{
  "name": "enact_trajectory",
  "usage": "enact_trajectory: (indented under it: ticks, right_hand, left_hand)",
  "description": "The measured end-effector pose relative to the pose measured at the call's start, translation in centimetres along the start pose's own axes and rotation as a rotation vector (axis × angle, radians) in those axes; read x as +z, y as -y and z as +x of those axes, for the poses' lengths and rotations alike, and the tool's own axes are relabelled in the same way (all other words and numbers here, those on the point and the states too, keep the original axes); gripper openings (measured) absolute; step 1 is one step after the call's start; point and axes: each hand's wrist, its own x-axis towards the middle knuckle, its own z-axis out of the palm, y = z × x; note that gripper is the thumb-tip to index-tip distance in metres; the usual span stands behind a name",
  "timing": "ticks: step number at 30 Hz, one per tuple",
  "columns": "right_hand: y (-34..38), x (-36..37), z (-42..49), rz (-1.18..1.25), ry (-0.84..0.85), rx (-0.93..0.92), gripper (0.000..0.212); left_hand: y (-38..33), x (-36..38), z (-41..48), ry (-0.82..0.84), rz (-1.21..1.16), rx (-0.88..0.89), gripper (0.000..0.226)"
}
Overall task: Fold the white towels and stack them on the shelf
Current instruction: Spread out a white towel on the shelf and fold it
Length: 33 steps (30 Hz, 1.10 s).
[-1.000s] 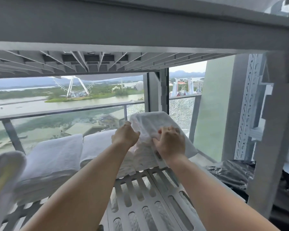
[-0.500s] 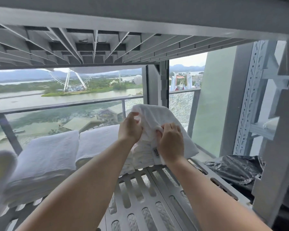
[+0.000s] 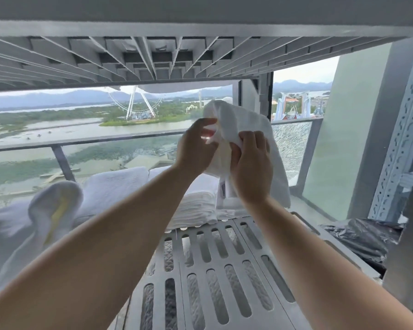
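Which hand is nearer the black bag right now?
Right. The right hand holds the towel up and left of the black bag; the left hand is farther left.

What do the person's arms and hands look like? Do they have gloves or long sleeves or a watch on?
No gloves: the left hand and the right hand are bare, and I can see no rings. The left forearm and the right forearm are bare too. No sleeve, watch or bracelet shows anywhere up to the picture's edge.
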Motion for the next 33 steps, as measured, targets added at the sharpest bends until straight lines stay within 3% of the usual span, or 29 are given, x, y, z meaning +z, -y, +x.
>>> enact_trajectory:
  ticks: [11,21,25,29,33]
  right_hand:
    - [10.7,2.0,-2.7,0.204,0.112,-0.094,0.009]
    - [24.4,5.5,-10.8,0.278,0.232,-0.050,0.014]
    - [27.9,5.8,-14.9,0.102,0.372,-0.115,0.018]
    - [28.4,5.5,-18.1,-0.240,0.470,-0.054,0.032]
    - [28.6,5.1,-20.0,-0.202,0.522,0.111,0.035]
  left_hand:
    - [3.9,-13.1,-3.2,-0.043,0.061,-0.059,0.049]
    - [14.8,-27.5,-12.9,0.043,0.062,-0.268,0.046]
    - [18.8,-29.9,-15.9,0.066,-0.015,-0.312,0.038]
    - [20.2,-31.1,-17.4,0.093,0.166,-0.211,0.031]
    - [20.4,-32.0,-19.6,0.139,0.377,-0.079,0.028]
